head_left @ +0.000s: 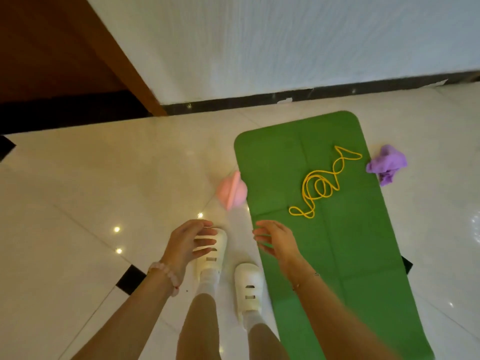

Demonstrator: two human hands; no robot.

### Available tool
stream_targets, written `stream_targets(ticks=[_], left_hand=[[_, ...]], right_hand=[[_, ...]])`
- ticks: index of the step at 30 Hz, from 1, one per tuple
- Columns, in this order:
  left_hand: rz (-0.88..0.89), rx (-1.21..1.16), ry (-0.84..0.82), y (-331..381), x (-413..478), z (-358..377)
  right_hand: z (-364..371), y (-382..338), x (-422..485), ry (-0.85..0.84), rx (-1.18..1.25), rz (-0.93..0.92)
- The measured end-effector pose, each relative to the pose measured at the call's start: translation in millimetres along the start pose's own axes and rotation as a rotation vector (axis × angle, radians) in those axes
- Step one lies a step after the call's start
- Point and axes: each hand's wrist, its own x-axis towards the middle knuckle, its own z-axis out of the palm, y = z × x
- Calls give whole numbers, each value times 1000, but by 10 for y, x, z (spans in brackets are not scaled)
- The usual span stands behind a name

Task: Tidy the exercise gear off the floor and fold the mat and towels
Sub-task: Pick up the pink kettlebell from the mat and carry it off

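Observation:
A green exercise mat (358,242) lies flat on the tiled floor to the right. A tangled yellow rope (322,185) rests on its far half. A crumpled purple towel (387,165) sits on the floor beside the mat's right edge. A pink piece of gear (231,190) lies at the mat's left edge. My left hand (189,242) hovers above my left shoe with relaxed, spread fingers and holds nothing. My right hand (275,239) hangs over the mat's left edge, fingers loosely spread and empty.
My feet in white shoes (248,287) stand on the glossy white tile floor (91,203) just left of the mat. A white wall with a dark skirting (285,96) runs behind the mat. A brown wooden door frame (124,63) stands at the back left.

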Motion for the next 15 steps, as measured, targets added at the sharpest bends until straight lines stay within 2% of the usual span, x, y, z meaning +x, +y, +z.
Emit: stream_targets(ticks=[5,10,15], left_hand=[[-66,33,-32,-244,920,-198],[-84,31,-54,-377,1593,-313],[-49,35,-62,-409,1986,-341]], right_hand=[[450,165,1172,-60,212,87],[708,217,2055,14,175,99],[863,237,2559,-48,214,98]])
